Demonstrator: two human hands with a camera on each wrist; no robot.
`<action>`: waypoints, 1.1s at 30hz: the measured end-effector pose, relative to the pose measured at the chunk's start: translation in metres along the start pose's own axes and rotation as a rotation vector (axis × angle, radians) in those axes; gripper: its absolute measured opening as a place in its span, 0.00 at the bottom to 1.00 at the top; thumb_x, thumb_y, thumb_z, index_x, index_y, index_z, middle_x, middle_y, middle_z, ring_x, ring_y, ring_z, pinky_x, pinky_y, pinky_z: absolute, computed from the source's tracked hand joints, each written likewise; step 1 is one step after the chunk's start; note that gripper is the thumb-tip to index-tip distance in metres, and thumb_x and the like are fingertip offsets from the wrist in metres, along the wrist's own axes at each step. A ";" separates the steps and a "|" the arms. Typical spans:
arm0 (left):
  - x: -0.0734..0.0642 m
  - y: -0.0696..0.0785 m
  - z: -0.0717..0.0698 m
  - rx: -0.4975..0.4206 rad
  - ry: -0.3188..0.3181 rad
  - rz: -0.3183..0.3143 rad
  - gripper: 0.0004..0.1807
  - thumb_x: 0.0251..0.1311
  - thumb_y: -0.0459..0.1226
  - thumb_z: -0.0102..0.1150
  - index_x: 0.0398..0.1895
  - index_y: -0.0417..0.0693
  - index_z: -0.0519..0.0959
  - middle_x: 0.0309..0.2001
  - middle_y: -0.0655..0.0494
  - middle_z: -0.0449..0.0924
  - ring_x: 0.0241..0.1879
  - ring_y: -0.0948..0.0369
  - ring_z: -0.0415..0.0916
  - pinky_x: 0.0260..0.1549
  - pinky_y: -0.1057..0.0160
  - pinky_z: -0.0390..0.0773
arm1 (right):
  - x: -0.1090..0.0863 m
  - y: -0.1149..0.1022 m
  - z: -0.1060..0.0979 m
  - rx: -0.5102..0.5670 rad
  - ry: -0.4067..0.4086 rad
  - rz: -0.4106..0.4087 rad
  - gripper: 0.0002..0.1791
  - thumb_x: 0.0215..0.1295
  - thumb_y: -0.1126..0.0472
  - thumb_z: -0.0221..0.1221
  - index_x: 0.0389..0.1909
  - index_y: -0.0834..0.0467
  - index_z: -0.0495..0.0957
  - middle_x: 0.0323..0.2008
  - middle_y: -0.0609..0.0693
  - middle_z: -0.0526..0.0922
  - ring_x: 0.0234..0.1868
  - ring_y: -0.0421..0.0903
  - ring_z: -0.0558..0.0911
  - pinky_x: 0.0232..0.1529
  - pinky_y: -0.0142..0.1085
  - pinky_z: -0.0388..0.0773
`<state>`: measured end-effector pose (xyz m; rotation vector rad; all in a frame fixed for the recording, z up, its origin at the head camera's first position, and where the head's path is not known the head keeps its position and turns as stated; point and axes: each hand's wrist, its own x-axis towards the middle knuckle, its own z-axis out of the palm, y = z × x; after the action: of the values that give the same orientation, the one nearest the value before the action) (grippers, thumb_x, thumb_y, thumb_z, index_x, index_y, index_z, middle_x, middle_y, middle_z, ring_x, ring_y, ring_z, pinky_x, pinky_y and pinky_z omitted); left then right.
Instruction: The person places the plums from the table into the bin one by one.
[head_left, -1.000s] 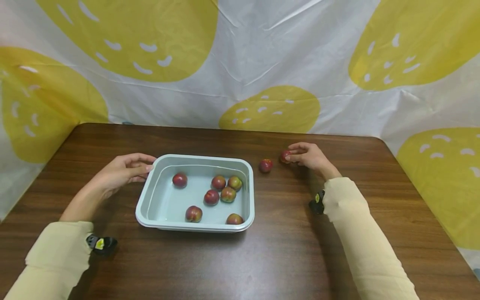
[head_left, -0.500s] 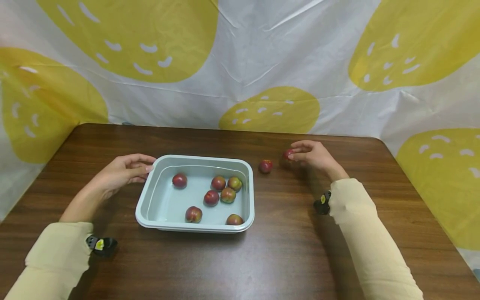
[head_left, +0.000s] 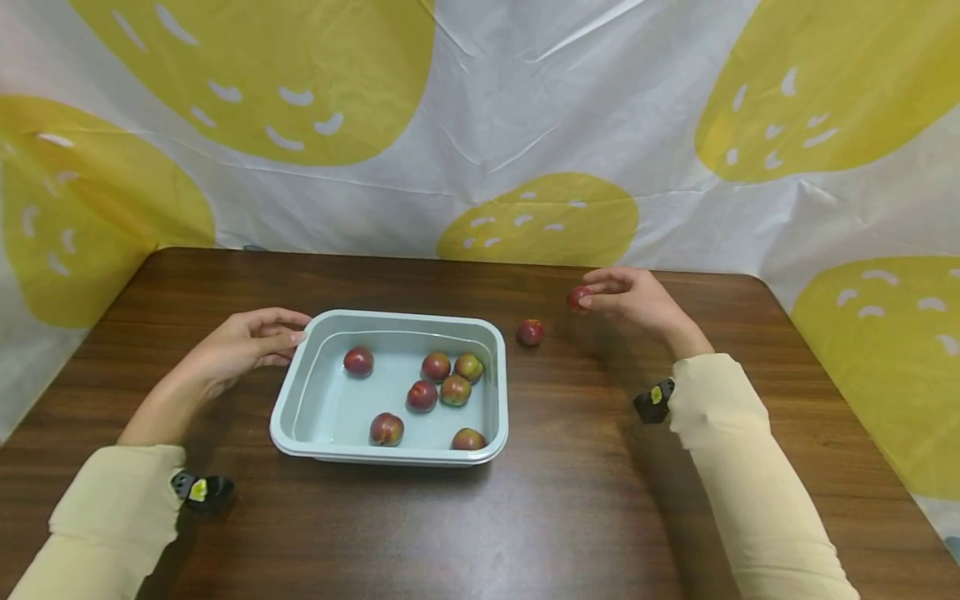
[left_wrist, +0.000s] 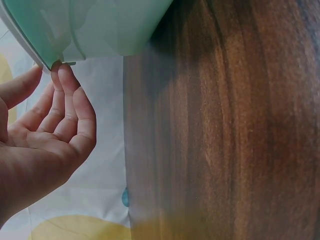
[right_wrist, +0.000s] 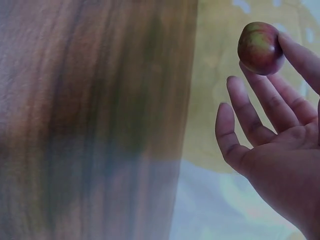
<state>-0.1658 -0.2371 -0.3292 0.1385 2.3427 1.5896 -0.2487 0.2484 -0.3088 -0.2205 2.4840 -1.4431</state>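
Note:
My right hand (head_left: 637,302) pinches a red plum (head_left: 578,298) between thumb and fingertips above the far right of the table. In the right wrist view this plum (right_wrist: 260,48) shows greenish-yellow patches, and the lower fingers spread away from it. A pale blue plastic basin (head_left: 390,455) stands left of centre with several red and green-tinged plums (head_left: 422,396) on its floor. At its far left corner my left hand (head_left: 236,346) grips the rim, thumb on the edge and fingertips underneath, as the left wrist view of the basin (left_wrist: 110,30) shows.
One more red plum (head_left: 531,332) lies on the brown wooden table (head_left: 570,517), just right of the basin. A white cloth with yellow fruit shapes (head_left: 540,217) hangs behind the table's far edge and along the sides.
My right hand has lifted the plum off the table and shifted slightly right and up in the head view. The left hand and basin stay where they were.

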 end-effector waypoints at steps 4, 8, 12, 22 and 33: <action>0.000 0.000 0.000 -0.002 0.000 0.000 0.26 0.62 0.37 0.55 0.59 0.30 0.63 0.44 0.49 0.78 0.37 0.65 0.76 0.40 0.64 0.77 | -0.003 -0.009 0.001 -0.025 0.024 -0.027 0.27 0.55 0.55 0.64 0.54 0.62 0.71 0.45 0.55 0.80 0.40 0.42 0.80 0.37 0.39 0.76; -0.001 0.002 0.001 -0.027 0.002 0.004 0.26 0.62 0.36 0.55 0.58 0.29 0.63 0.41 0.53 0.79 0.36 0.66 0.76 0.38 0.65 0.77 | -0.005 -0.018 0.001 -0.052 0.020 -0.065 0.25 0.56 0.56 0.63 0.54 0.62 0.72 0.45 0.56 0.80 0.40 0.40 0.80 0.41 0.38 0.74; -0.002 0.003 0.001 -0.044 0.003 0.007 0.26 0.61 0.36 0.55 0.58 0.28 0.63 0.39 0.57 0.79 0.36 0.66 0.76 0.37 0.66 0.77 | -0.007 -0.027 0.001 -0.053 0.012 -0.078 0.26 0.56 0.56 0.64 0.54 0.61 0.72 0.45 0.54 0.81 0.42 0.41 0.79 0.44 0.39 0.73; -0.001 0.002 0.001 -0.036 -0.003 0.002 0.27 0.61 0.38 0.55 0.58 0.29 0.63 0.40 0.56 0.79 0.36 0.65 0.77 0.38 0.65 0.77 | -0.013 -0.051 0.002 -0.057 0.001 -0.118 0.26 0.55 0.56 0.64 0.54 0.60 0.72 0.40 0.49 0.83 0.41 0.41 0.80 0.45 0.36 0.71; -0.002 0.004 0.001 -0.035 0.001 0.003 0.27 0.61 0.37 0.55 0.58 0.29 0.63 0.40 0.56 0.79 0.36 0.65 0.77 0.39 0.64 0.77 | -0.019 -0.073 0.008 -0.060 -0.024 -0.181 0.25 0.54 0.58 0.65 0.53 0.59 0.73 0.39 0.50 0.83 0.40 0.43 0.81 0.42 0.33 0.74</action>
<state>-0.1642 -0.2358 -0.3258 0.1346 2.3152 1.6310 -0.2282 0.2106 -0.2469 -0.4828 2.5459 -1.4232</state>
